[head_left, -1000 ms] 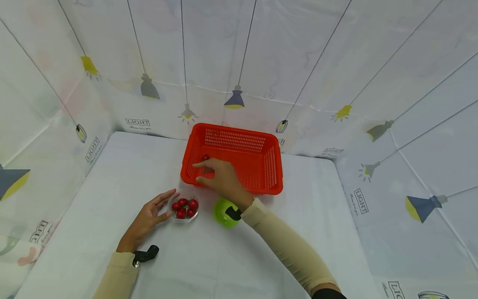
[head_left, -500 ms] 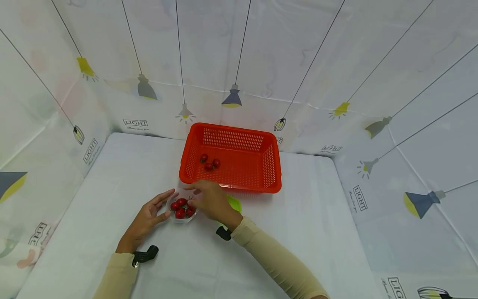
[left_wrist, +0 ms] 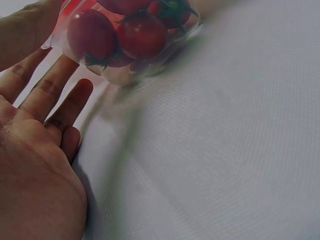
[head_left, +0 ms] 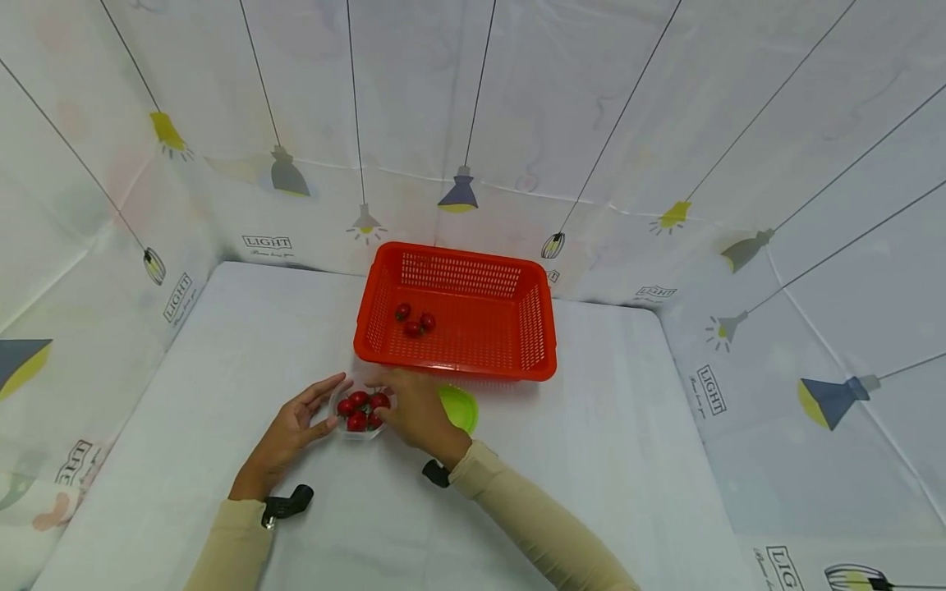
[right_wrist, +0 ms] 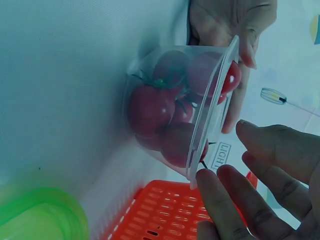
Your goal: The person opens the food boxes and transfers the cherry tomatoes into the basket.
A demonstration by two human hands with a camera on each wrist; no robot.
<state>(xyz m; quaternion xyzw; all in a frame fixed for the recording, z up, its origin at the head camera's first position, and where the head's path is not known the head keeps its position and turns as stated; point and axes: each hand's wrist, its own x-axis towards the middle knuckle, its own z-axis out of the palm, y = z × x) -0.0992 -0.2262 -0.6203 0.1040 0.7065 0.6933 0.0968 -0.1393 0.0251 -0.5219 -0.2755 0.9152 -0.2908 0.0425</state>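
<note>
A small clear plastic container [head_left: 360, 436] stands on the table, filled with several red cherry tomatoes [head_left: 357, 421] with green stems. My left hand [head_left: 291, 431] holds its left side, thumb at the near side and fingers around the far side. Over the container's right side is my right hand [head_left: 419, 417]. In the right wrist view, its fingertips [right_wrist: 207, 180] are right at the container's rim, and the thumb is spread apart above the opening. No tomato shows between them. Three more cherry tomatoes [head_left: 427, 322] lie in the red basket [head_left: 480, 367] behind.
A bright green round dish [head_left: 461, 408] sits just right of the right hand, partly hidden by it. White cloth [head_left: 606, 443] covers the table. Behind the basket rises a wall sheet [head_left: 414, 197] printed with hanging lamps.
My right hand has come back from over the basket, down and left to the container, uncovering the tomatoes in the basket. The left hand keeps its place.
</note>
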